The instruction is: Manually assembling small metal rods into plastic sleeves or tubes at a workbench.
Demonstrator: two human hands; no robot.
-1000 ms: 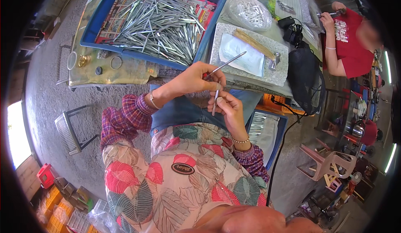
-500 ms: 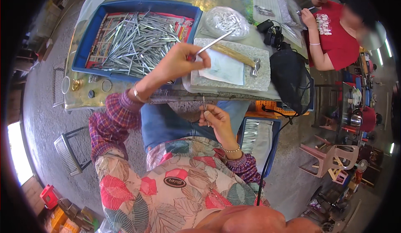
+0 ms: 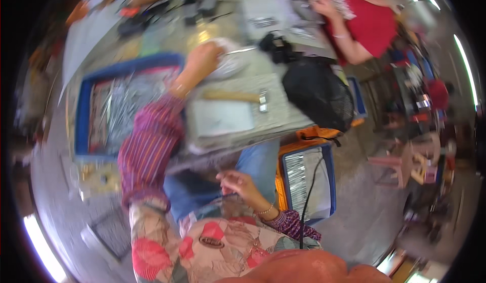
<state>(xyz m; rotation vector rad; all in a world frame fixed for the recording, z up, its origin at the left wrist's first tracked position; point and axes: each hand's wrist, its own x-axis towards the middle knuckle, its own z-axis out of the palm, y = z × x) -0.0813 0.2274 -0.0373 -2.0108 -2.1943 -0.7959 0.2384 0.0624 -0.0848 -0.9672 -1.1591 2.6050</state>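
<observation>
My left hand (image 3: 204,60) is closed on a slim silver metal rod (image 3: 242,50), which points to the right. It is over a clear plastic bag (image 3: 228,68) of small pale pieces and hides part of it. Low over my lap, my right hand (image 3: 237,183) pinches a thin metal piece, blurred and mostly hidden by the fingers. Between the hands lies a pale stone slab (image 3: 273,116) with a wooden-handled hammer (image 3: 234,96) and a white sheet (image 3: 225,119) on it.
At left stands a blue tray (image 3: 82,116) of many metal rods. A black mesh bag (image 3: 316,93) sits right of the slab, with black adapters (image 3: 276,46) behind. Below the table edge is another blue tray (image 3: 331,181) of rods. A co-worker in red (image 3: 362,19) works at far right.
My left hand has moved away from me with the rod, from above the slab's left side to the plastic bag. My view has turned and blurred. The right hand stays over my lap.
</observation>
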